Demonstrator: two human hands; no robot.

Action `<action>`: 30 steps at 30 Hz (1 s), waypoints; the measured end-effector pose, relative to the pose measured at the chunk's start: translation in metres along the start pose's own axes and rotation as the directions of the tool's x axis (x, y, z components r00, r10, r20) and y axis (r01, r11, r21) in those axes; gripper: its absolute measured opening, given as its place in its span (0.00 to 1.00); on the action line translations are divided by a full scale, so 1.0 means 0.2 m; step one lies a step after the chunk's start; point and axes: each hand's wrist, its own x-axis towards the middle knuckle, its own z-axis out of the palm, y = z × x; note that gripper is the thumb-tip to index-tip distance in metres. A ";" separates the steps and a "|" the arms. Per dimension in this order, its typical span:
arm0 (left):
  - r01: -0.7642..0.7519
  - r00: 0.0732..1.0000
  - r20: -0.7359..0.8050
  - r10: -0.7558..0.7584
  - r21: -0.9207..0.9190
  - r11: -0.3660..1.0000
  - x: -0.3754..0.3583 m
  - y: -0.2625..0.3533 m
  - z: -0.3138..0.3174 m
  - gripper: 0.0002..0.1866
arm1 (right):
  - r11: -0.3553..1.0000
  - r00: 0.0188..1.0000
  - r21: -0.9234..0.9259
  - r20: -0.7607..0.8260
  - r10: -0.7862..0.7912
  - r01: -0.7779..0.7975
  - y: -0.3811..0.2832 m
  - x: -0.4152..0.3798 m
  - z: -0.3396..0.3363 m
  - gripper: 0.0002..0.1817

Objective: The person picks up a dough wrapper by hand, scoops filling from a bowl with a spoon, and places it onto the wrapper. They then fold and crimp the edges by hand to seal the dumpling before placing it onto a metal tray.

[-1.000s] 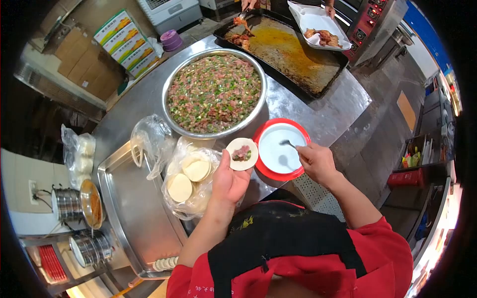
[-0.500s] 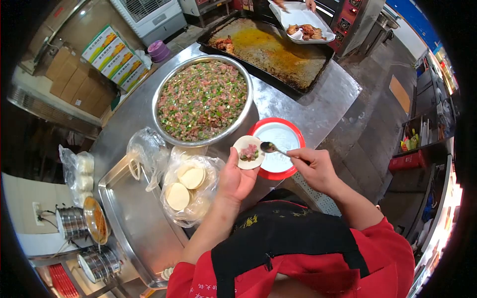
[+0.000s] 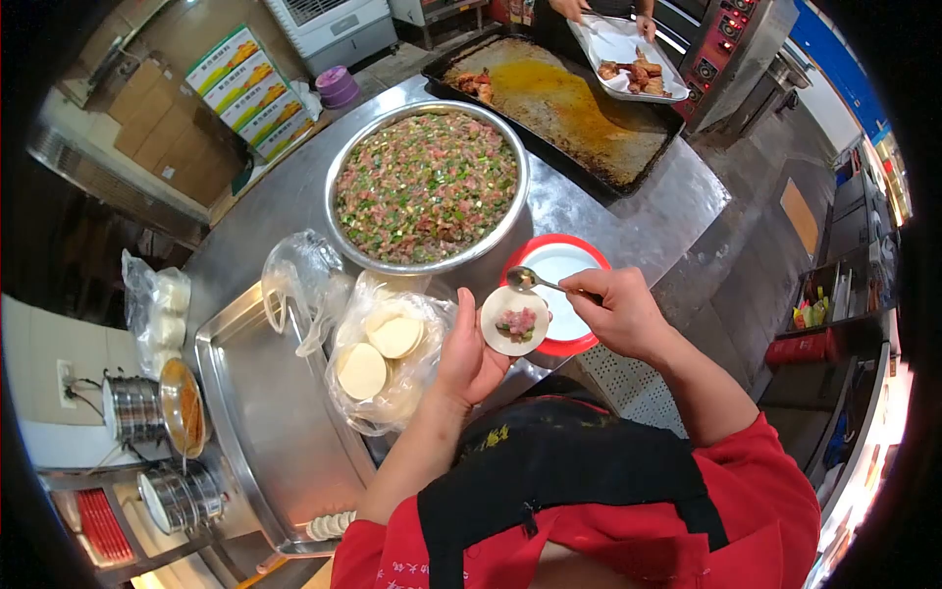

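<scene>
From the head view, my spoon (image 3: 523, 278) has come back from the red water dish (image 3: 587, 253) to the wrapper's edge, so wetting looks under way. My left hand (image 3: 469, 358) cups the filled dumpling wrapper (image 3: 514, 321), fingers half-curled; my right hand (image 3: 615, 312) pinches the spoon handle closed.

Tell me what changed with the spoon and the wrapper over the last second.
The right hand lifted the spoon out of the red bowl to the upper edge of the wrapper. The left hand still cups the wrapper with its filling. Steel basin unchanged.
</scene>
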 end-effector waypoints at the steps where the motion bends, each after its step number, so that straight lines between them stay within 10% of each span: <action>1: 0.033 0.999 -0.001 -0.033 0.014 0.999 -0.01 0.01 -0.01 0.39 | 1.000 1.000 0.003 0.008 -0.001 0.001 -0.02 0.01 0.02 0.08; 3: 0.070 0.997 0.020 -0.070 -0.016 0.997 -0.02 0.02 -0.02 0.41 | 0.974 0.993 0.209 0.054 -0.106 0.092 -0.05 0.02 0.06 0.08; 9: 0.125 0.992 -0.017 -0.126 -0.035 0.991 -0.05 0.03 -0.06 0.45 | 0.987 0.988 -0.119 0.128 -0.091 0.106 -0.04 0.07 -0.01 0.05; 12: 0.171 0.985 0.008 -0.171 -0.072 0.983 -0.04 0.03 -0.11 0.46 | 0.936 0.939 -0.073 0.054 -0.340 0.344 -0.05 0.06 0.01 0.05; 19: 0.208 0.978 -0.018 -0.208 -0.023 0.978 -0.04 0.03 -0.09 0.45 | 0.916 0.954 -0.267 0.103 -0.280 0.298 0.02 0.10 -0.05 0.09; 25: 0.197 0.971 -0.132 -0.201 -0.046 0.979 -0.02 0.00 -0.10 0.43 | 0.966 0.951 0.079 0.176 -0.255 0.244 0.18 0.11 0.03 0.07; 30: 0.143 0.985 -0.082 -0.152 -0.106 0.984 -0.03 0.01 -0.12 0.42 | 0.935 0.996 -0.348 0.080 -0.034 0.060 0.36 0.08 -0.02 0.05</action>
